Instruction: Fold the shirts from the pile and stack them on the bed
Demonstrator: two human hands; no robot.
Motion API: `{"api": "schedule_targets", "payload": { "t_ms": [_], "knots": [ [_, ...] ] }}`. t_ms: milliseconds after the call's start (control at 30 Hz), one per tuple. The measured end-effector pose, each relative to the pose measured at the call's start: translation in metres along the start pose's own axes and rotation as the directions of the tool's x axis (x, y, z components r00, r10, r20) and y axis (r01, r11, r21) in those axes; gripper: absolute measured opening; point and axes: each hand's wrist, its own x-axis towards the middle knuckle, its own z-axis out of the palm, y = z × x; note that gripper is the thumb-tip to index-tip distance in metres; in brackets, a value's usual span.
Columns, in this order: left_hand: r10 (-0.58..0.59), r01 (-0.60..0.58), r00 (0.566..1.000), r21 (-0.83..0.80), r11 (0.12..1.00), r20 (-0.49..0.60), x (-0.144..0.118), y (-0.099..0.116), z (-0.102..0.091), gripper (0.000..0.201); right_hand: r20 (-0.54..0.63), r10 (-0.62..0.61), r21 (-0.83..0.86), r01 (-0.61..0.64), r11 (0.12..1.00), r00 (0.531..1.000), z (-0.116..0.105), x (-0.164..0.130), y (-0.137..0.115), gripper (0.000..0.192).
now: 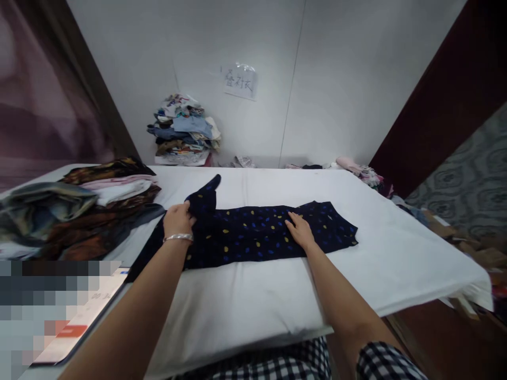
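I see a white-covered table [404, 258] before a pale wall [336, 79], with a clothes stack [186, 132] at eleven o'clock and a clothing heap [99, 203] between nine and ten. Mid-table lies a dark garment [245, 232], its long axis running nine to three o'clock, a flap at its nine o'clock end poking towards one. It is near-black, scattered with blue and yellow ovals, a long strip. The person's left hand [179, 221] is closed on cloth near that flap; the right hand [300, 231] rests flat nearer three, fingers slightly spread.
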Motion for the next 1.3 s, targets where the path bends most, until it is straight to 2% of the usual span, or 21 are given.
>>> {"api": "schedule_targets", "payload": {
  "t_ms": [100, 200, 300, 367, 433, 500, 633, 700, 800, 867, 1000, 1067, 1167, 1300],
  "knots": [
    [-0.12, 0.121, 0.992, -0.052, 0.991, 0.025, -0.008, -0.025, -0.032, 0.014, -0.022, -0.019, 0.037, 0.02, 0.999, 1.0, 0.0, 0.0, 0.002, 0.05],
    [-0.15, 0.149, 0.988, 0.039, 0.988, 0.022, -0.016, -0.041, -0.053, 0.02, -0.055, -0.034, 0.068, 0.037, 0.997, 0.998, 0.002, 0.0, 0.005, 0.049],
    [-0.065, 0.07, 0.997, 0.19, 0.979, -0.036, -0.02, -0.038, -0.061, 0.035, -0.082, -0.037, 0.086, 0.044, 0.995, 0.996, 0.003, 0.001, 0.009, 0.047],
    [0.106, -0.095, 0.994, 0.361, 0.928, -0.011, -0.021, -0.03, -0.06, 0.038, -0.095, -0.045, 0.099, 0.054, 0.994, 0.994, 0.005, 0.001, 0.011, 0.046],
    [0.28, -0.312, 0.949, 0.532, 0.787, 0.143, -0.02, -0.021, -0.054, 0.034, -0.11, -0.05, 0.117, 0.063, 0.991, 0.993, 0.006, 0.001, 0.012, 0.045],
    [0.342, -0.476, 0.879, 0.639, 0.604, 0.332, -0.015, -0.016, -0.043, 0.034, -0.128, -0.037, 0.148, 0.056, 0.987, 0.991, 0.006, 0.0, 0.012, 0.044],
    [0.279, -0.625, 0.781, 0.698, 0.35, 0.559, 0.002, -0.018, -0.023, 0.038, -0.172, 0.032, 0.17, -0.002, 0.985, 0.985, 0.003, 0.005, 0.015, 0.044],
    [0.194, -0.674, 0.738, 0.692, 0.256, 0.647, 0.01, -0.022, -0.016, 0.043, -0.182, 0.066, 0.137, -0.041, 0.99, 0.981, -0.004, 0.013, 0.017, 0.047],
    [0.043, -0.722, 0.686, 0.673, 0.161, 0.726, 0.018, -0.026, -0.011, 0.058, -0.159, 0.089, 0.062, -0.08, 0.995, 0.983, -0.017, 0.033, 0.017, 0.05],
    [-0.015, -0.755, 0.65, 0.648, 0.099, 0.76, 0.022, -0.023, -0.008, 0.066, -0.11, 0.083, -0.005, -0.084, 0.996, 0.99, -0.025, 0.048, 0.016, 0.05],
    [-0.086, -0.815, 0.578, 0.58, 0.0, 0.812, 0.026, -0.013, -0.004, 0.06, 0.037, 0.062, -0.156, -0.056, 0.986, 0.997, -0.032, 0.071, 0.01, 0.048],
    [-0.061, -0.846, 0.533, 0.53, -0.063, 0.844, 0.029, -0.008, -0.002, 0.05, 0.09, 0.056, -0.224, -0.035, 0.974, 0.994, -0.032, 0.077, 0.009, 0.045],
    [-0.003, -0.866, 0.479, 0.472, -0.163, 0.878, 0.035, 0.0, -0.007, 0.035, 0.108, 0.03, -0.29, 0.002, 0.957, 0.994, -0.035, 0.081, 0.011, 0.031],
    [0.137, -0.867, 0.445, 0.464, -0.182, 0.885, 0.044, 0.024, -0.03, 0.022, 0.073, -0.021, -0.291, 0.042, 0.956, 0.997, -0.046, 0.079, 0.021, 0.025]
  ]
}}
